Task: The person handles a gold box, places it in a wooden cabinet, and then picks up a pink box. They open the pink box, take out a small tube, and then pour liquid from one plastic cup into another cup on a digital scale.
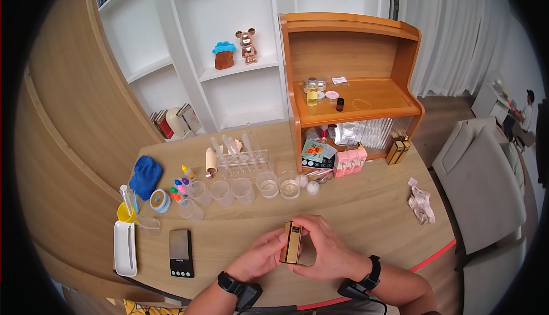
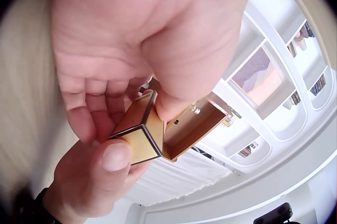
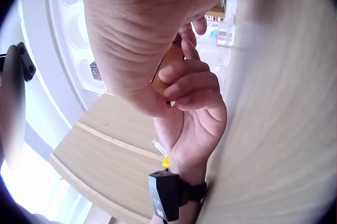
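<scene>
Both hands hold a small gold box [image 1: 293, 243] with dark edges above the front of the table, its long side standing nearly upright in the head view. My left hand [image 1: 260, 256] grips it from the left, the thumb lying against its side. From the right, my right hand [image 1: 329, 249] spans it, fingers at the top end and thumb at the bottom. The left wrist view shows the right thumb pressed to one end of the gold box [image 2: 139, 134]. In the right wrist view the gold box [image 3: 171, 58] is mostly hidden behind the hands.
A black digital scale [image 1: 181, 252] and a white tray [image 1: 125, 248] lie to the left. Several clear cups [image 1: 243, 191] and a test tube rack [image 1: 246, 163] stand behind. Further back is a wooden cabinet [image 1: 350, 24], with more gold boxes [image 1: 396, 152] beside it. A crumpled cloth [image 1: 421, 205] lies right.
</scene>
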A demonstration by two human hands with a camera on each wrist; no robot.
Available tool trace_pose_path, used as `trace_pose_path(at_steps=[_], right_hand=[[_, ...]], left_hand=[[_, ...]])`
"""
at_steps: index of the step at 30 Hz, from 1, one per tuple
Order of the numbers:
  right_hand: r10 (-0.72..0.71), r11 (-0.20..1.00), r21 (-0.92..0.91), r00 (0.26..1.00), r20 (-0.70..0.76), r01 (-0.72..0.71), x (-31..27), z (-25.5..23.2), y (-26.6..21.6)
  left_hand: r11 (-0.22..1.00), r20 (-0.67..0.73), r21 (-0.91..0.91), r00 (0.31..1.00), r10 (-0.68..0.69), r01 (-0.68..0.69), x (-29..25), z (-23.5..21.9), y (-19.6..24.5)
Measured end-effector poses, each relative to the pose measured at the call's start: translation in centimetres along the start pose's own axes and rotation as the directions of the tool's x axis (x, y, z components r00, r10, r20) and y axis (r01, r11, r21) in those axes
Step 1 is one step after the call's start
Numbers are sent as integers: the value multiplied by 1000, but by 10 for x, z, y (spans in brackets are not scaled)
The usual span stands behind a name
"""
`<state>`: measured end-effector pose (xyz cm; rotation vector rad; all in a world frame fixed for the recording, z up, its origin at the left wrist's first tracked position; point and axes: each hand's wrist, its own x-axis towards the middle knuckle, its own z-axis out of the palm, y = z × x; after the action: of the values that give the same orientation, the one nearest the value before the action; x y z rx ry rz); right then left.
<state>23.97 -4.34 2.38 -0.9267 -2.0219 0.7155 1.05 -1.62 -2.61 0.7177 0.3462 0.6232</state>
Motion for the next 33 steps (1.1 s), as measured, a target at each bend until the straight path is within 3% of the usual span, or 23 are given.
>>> trace_pose_path(at_steps=[2, 4, 9, 11, 12, 13, 18, 24, 26, 27, 29, 31, 33], right_hand=[[4, 1000, 15, 1000, 0, -4, 0, 0, -1], [52, 998, 41, 998, 31, -53, 2, -2, -7], [5, 1000, -9, 998, 68, -5, 2, -5, -10], [-10, 999, -35, 997, 70, 12, 0, -3, -8], [41, 993, 110, 998, 48, -46, -3, 1, -5], [93, 962, 254, 995, 33, -98, -4, 3, -3], [69, 980, 185, 997, 32, -74, -2, -2, -6], [73, 986, 146, 995, 65, -82, -1, -1, -5], [65, 987, 141, 995, 69, -74, -4, 2, -2], [145, 956, 246, 987, 76, -159, -6, 5, -2], [222, 907, 346, 971, 91, -240, -6, 4, -1], [79, 991, 105, 995, 67, -85, -3, -3, -1], [73, 986, 149, 996, 55, -81, -2, -2, -1]], left_hand=[[996, -102, 85, 995, -16, 24, -3, 11, 4], [995, -100, 95, 995, -20, 30, -4, 16, 6], [996, -95, 61, 994, -57, 63, -4, 11, 3], [983, 1, -180, 999, -36, 35, 0, 22, 12], [983, 2, -179, 999, -37, 36, 2, 22, 15], [991, 36, -128, 999, -34, 38, 3, 22, 18], [999, 46, -36, 999, -8, 9, -1, 25, 14], [998, -134, 57, 991, 21, -14, -1, 29, 10], [1000, -39, 12, 999, -14, 14, 1, 24, 12], [1000, -39, 12, 999, -13, 13, 2, 20, 12], [982, 212, -186, 977, 27, 13, 6, 10, 12], [986, 203, -165, 979, 11, 23, 5, 6, 13], [989, 194, -142, 981, -7, 35, 3, 7, 12]])
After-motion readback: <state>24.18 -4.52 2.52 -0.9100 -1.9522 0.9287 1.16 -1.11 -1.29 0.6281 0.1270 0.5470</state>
